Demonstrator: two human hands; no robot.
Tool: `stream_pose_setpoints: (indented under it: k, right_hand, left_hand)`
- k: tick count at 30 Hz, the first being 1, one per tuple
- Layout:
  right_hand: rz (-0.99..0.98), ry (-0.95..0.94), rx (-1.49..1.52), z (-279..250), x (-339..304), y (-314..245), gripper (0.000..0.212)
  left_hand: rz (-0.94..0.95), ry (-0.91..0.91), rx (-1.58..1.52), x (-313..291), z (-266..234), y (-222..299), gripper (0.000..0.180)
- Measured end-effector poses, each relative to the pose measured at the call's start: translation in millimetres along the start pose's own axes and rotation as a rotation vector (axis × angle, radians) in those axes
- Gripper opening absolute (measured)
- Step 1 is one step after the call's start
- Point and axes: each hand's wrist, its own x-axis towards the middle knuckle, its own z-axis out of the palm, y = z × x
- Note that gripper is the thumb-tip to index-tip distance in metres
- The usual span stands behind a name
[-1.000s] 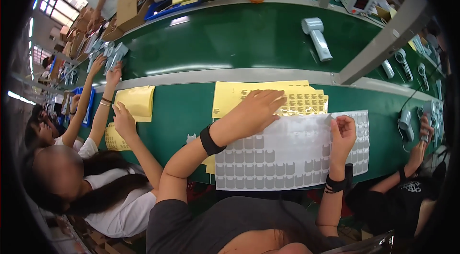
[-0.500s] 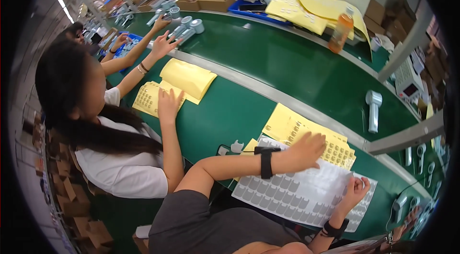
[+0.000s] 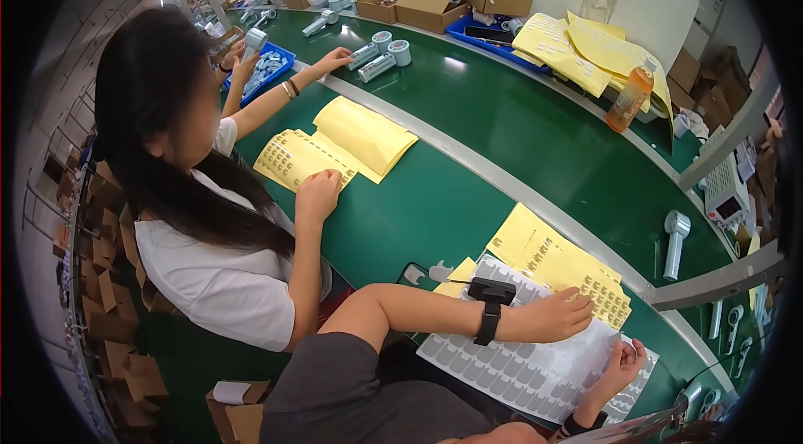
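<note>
The head view shows one white sheet [image 3: 559, 358] lying on the green desk [image 3: 368, 226] in front of the person, its upper edge meeting printed yellow sheets [image 3: 535, 245]. The sheet is slightly glossy and set with rows of grey, rounded labels, notched at one end; they fill its near and left parts, while a broad patch in the middle is bare white. The labels are too small to count surely. At least two yellow sheets overlap beyond it, bearing dark print.

Two grips are at work. The left grip [image 3: 549, 316] is released, fingers extended over the border between white and yellow; whether it presses down cannot be told. The right grip [image 3: 621, 365] is curled above the right part of the white sheet, a small grey piece [image 3: 617, 338] near its fingertips; whether it pinches that piece cannot be told.

Just left of the sheet lie one pale cut-out [image 3: 441, 271] and one dark-rimmed flat object [image 3: 412, 275]. Farther left sits one co-worker [image 3: 217, 268] in a white top, one arm over another yellow sheet [image 3: 284, 158], the other reaching to two pale blue devices [image 3: 376, 67]. Beyond the metal rail [image 3: 468, 157] stands one orange bottle [image 3: 629, 101]; one similar device [image 3: 675, 245] lies farther right.
</note>
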Motion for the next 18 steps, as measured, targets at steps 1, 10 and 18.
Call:
stream_pose_setpoints:
  k: [1,10,18]
  right_hand:
    - [-0.004,0.000,0.003,-1,2,2,0.029]
    - [0.062,0.007,-0.038,-10,4,6,0.011]
    - [0.015,0.051,0.044,1,0,-7,0.007]
  left_hand:
    - [-0.025,-0.029,-0.016,-2,3,1,0.033]
    - [-0.002,0.078,0.006,-4,2,-1,0.030]
    - [0.004,0.081,-0.001,-4,3,-2,0.031]
